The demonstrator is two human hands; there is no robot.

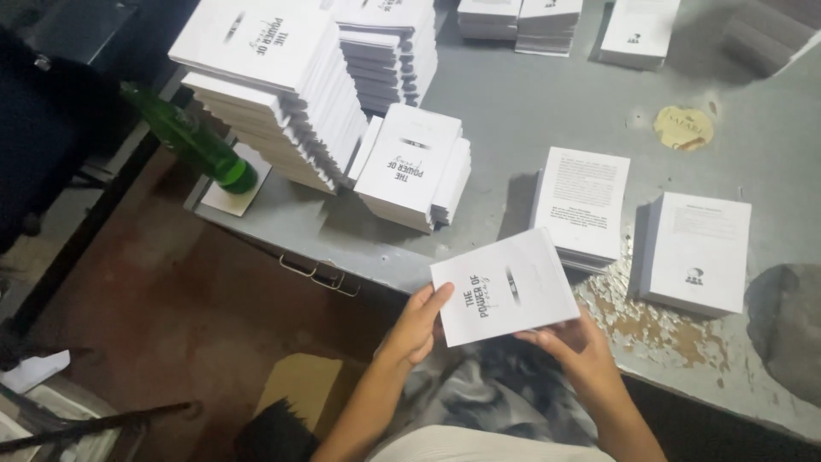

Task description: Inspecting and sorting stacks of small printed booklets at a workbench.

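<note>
Both of my hands hold one thin white booklet (505, 287) with black lettering on its cover, just off the near edge of the grey table (530, 103). My left hand (417, 323) grips its left edge with the thumb on the cover. Under its lower right corner sits my right hand (575, 344). Right beyond the booklet lies a low stack of printed white sheets (581, 204), and a second white stack (697, 251) sits to its right.
A tall leaning pile of white booklets (274, 85) and a shorter pile (412, 167) stand at the table's left. A green glass bottle (192, 141) rests on the left corner. More stacks (522, 24) line the far edge. A round tan coaster (683, 127) lies at the right.
</note>
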